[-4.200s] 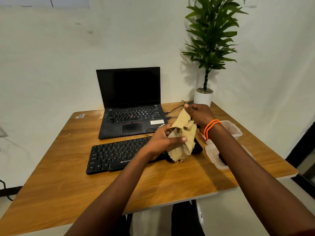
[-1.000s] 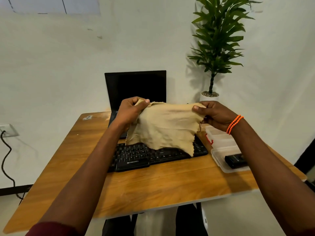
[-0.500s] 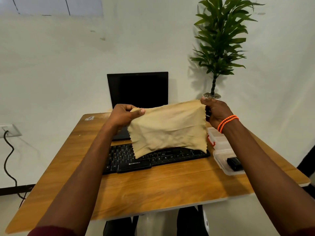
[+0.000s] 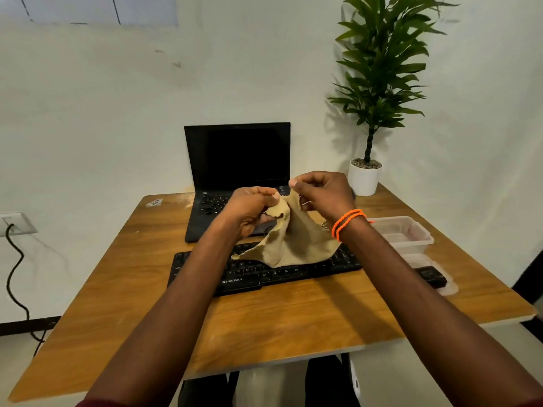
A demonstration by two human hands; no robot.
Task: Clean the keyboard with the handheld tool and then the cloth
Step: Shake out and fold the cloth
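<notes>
While raised over keyboard (image 4: 264, 271), left hand (image 4: 249, 210) and right hand (image 4: 324, 195) (fingers curled) pinch cloth (image 4: 293, 242) top — grip tight.

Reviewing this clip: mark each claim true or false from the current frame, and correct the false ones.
1. Both hands hold the cloth. True: the left hand and right hand pinch its upper edge.
2. The cloth lies flat on the table. False: it hangs from the hands over the keyboard.
3. The laptop is closed. False: its lid is up, with a dark screen.
4. A potted plant stands at the table's far right corner. True.
5. The orange bracelet is on the left wrist. False: it is on the right wrist.
</notes>
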